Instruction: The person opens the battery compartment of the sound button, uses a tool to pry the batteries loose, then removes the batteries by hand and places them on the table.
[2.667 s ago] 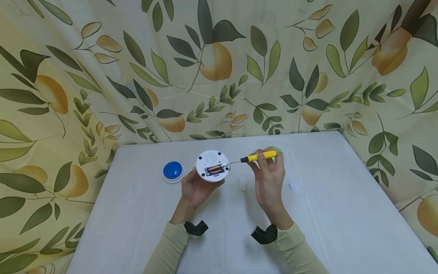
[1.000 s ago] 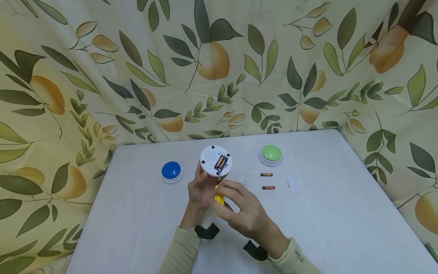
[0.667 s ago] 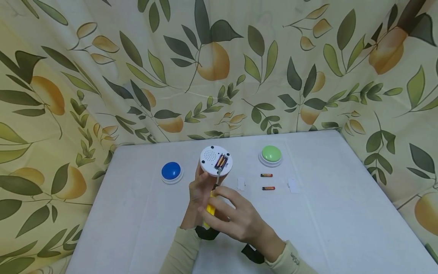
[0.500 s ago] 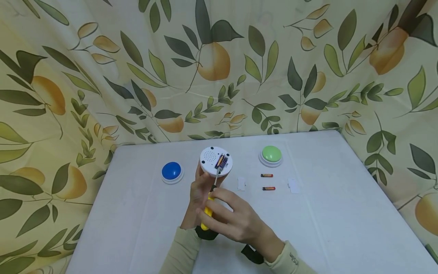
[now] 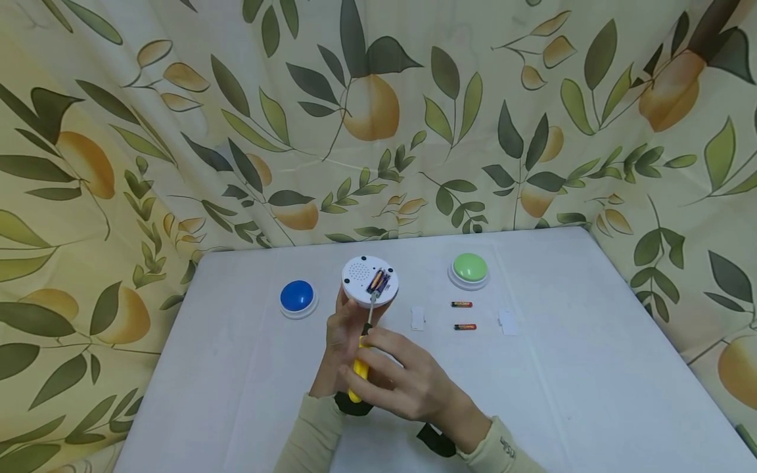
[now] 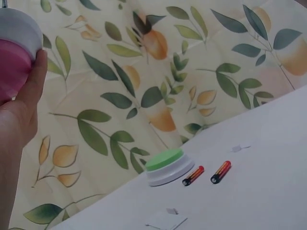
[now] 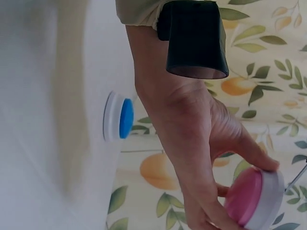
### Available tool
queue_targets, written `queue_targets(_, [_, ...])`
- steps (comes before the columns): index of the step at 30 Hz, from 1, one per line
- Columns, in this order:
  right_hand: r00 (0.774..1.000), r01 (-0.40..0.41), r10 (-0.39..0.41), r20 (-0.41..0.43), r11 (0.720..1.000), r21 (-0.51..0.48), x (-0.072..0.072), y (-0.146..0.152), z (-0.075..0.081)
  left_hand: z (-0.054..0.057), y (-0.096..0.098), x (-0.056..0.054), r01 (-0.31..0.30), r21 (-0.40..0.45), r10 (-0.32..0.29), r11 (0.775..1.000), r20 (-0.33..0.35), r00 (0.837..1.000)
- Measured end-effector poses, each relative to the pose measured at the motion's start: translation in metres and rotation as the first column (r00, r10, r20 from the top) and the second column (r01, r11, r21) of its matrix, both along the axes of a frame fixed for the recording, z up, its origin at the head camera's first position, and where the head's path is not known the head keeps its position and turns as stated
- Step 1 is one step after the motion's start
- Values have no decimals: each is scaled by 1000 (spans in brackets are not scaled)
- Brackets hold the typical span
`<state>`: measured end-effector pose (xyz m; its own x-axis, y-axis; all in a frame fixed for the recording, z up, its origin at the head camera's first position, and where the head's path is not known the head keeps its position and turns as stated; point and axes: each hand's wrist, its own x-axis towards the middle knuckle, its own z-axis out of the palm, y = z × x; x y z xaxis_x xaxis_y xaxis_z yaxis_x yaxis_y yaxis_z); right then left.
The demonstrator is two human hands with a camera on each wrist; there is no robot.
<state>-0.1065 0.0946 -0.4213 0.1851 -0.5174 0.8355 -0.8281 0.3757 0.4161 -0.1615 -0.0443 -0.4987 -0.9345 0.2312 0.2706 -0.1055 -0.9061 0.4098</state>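
Note:
My left hand (image 5: 340,335) holds up a round push button (image 5: 357,274), its white underside facing me. Its pink dome (image 6: 14,69) shows in the left wrist view and points away. The battery compartment is uncovered, and at least one battery (image 5: 376,281) lies in it. My right hand (image 5: 411,378) pinches a screwdriver (image 5: 358,374) by its yellow handle, coming from below. The metal shaft reaches up to the lower end of the compartment; the exact contact of the tip is too small to tell.
A blue button (image 5: 297,296) stands on the white table to the left, a green button (image 5: 470,267) to the right. Two loose batteries (image 5: 462,304) lie in front of the green one. Two small white covers (image 5: 417,318) lie on either side of them.
The right hand has swung from the right side to below the button, still holding the screwdriver. The button has turned in the left hand. The green button and loose batteries have come into sight.

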Motion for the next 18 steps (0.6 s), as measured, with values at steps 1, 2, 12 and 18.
queue_targets(1, [1000, -2, 2, 10, 1000, 2, 1, 0, -1, 0, -1, 0, 9, 16, -9, 1000, 1, 1000])
queue_targets(2, [1000, -5, 5, 22, 1000, 5, 1, 0, -2, -1, -2, 1, 16, 35, -17, 999, 6, 1000])
queue_targets(12, [995, -57, 52, 82, 997, 52, 7, 6, -10, 0, -11, 4, -9, 33, 7, 999, 48, 999])
queue_targets(18, [986, -78, 62, 153, 992, 99, 10, 13, -20, 1, -23, 6, -33, 5, 33, 999, 102, 994])
